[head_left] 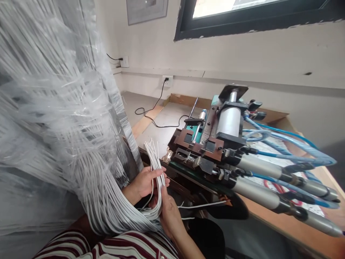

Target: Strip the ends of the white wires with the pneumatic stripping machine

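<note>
Left side filled by a large bundle of white cables point(105, 198), its upper part wrapped in clear plastic point(61, 97); the lower part is curved across the lap, over a striped garment point(129, 246). To the right, a table point(164, 117) is backed by a pale wall point(258, 54). On it a machine point(231, 139) is mounted, fitted with silver cylinders point(258, 167) and blue hoses point(296, 142). Free ends of the bundle are held upright in front of the table edge, just left of the machine and apart from it. They are gripped by the left hand point(147, 181), thumb laid across the strands; just below, the same strands are grasped by the right hand point(169, 210), its fingers partly hidden. Behind, a black cord point(161, 126) is plugged into a wall socket point(168, 83).
</note>
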`<state>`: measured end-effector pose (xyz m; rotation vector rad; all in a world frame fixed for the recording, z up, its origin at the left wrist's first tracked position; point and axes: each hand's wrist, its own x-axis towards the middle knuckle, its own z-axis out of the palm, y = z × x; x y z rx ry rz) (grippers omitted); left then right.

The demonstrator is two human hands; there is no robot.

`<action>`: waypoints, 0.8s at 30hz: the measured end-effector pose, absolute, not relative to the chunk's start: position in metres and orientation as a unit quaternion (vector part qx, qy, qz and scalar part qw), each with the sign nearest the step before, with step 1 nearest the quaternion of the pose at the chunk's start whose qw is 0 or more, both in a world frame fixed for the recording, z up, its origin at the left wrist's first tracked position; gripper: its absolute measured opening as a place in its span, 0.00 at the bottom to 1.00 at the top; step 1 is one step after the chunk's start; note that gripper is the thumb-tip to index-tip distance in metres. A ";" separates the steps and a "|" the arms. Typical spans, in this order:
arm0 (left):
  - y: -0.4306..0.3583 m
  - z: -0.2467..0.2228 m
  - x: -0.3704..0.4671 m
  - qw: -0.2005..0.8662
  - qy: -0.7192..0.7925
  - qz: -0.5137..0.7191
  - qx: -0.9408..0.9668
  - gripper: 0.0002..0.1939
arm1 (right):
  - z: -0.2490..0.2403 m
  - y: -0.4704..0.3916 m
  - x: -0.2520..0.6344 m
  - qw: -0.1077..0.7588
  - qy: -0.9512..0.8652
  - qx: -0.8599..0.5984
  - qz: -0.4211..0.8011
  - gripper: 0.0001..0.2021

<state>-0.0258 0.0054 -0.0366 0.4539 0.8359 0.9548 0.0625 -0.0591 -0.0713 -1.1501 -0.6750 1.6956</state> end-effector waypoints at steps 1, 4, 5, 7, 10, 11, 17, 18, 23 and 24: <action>0.004 -0.037 -0.026 0.769 0.398 0.455 0.208 0.14 | -0.071 -0.058 0.063 0.470 -0.286 -0.476 0.686 0.25; 0.000 -0.036 -0.023 0.737 0.418 0.488 0.212 0.12 | -0.066 -0.050 0.073 0.492 -0.334 -0.485 0.642 0.19; -0.002 -0.036 -0.022 0.732 0.420 0.490 0.219 0.11 | -0.063 -0.046 0.078 0.508 -0.348 -0.490 0.617 0.18; -0.005 -0.035 -0.019 0.733 0.422 0.479 0.236 0.11 | -0.055 -0.036 0.089 0.534 -0.371 -0.503 0.569 0.18; -0.010 -0.031 -0.015 0.738 0.422 0.449 0.274 0.12 | -0.042 -0.022 0.099 0.550 -0.382 -0.510 0.539 0.16; -0.011 -0.030 -0.014 0.735 0.421 0.445 0.290 0.11 | -0.038 -0.019 0.101 0.553 -0.379 -0.504 0.544 0.15; -0.011 -0.020 -0.009 0.690 0.405 0.491 0.346 0.07 | -0.030 -0.017 0.103 0.632 -0.331 -0.435 0.550 0.09; -0.011 -0.019 -0.009 0.689 0.406 0.497 0.337 0.07 | -0.031 -0.019 0.104 0.643 -0.320 -0.434 0.544 0.09; -0.009 -0.017 -0.008 0.681 0.462 0.499 0.272 0.12 | -0.044 -0.030 0.112 0.643 -0.273 -0.450 0.556 0.11; -0.009 -0.017 -0.008 0.678 0.470 0.496 0.269 0.12 | -0.045 -0.030 0.114 0.643 -0.266 -0.450 0.560 0.11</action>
